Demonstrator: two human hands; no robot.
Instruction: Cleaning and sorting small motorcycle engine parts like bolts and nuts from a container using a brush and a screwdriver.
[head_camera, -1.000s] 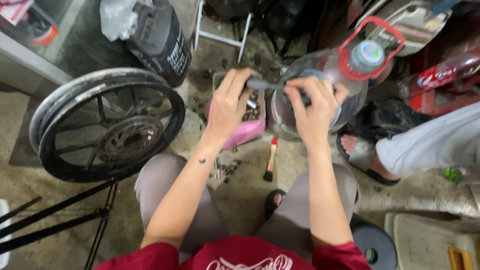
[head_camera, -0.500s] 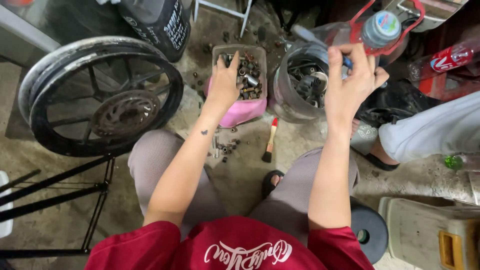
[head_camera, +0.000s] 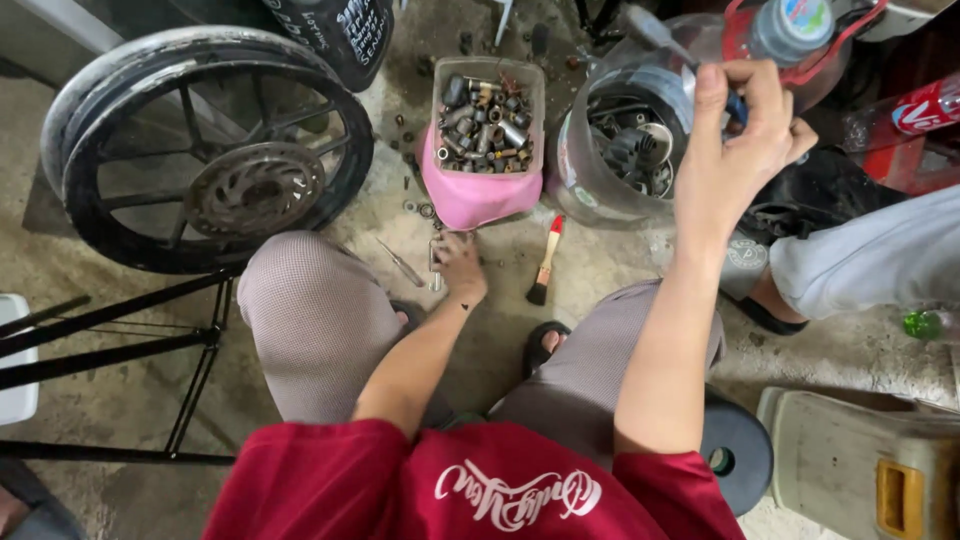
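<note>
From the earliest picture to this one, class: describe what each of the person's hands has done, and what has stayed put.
The left hand left the pink tub of metal parts and dropped to the floor in front of it, by small loose parts. The right hand lifted away from the clear cut-open jug, holding a blue-handled tool. Tub, jug, wheel and paintbrush stayed in place.

Black drum (head_camera: 335, 35) at top, left of centre: white lettering on its side, standing behind the wheel

Clear jug's cap (head_camera: 797, 28) at top right: round label, white with blue and green, inside a red handle ring

Red bottle (head_camera: 925, 105) at right edge, lying tilted: red wrapper with white print

Small round white sticker (head_camera: 745, 254) low right of the clear jug, on the floor
</note>
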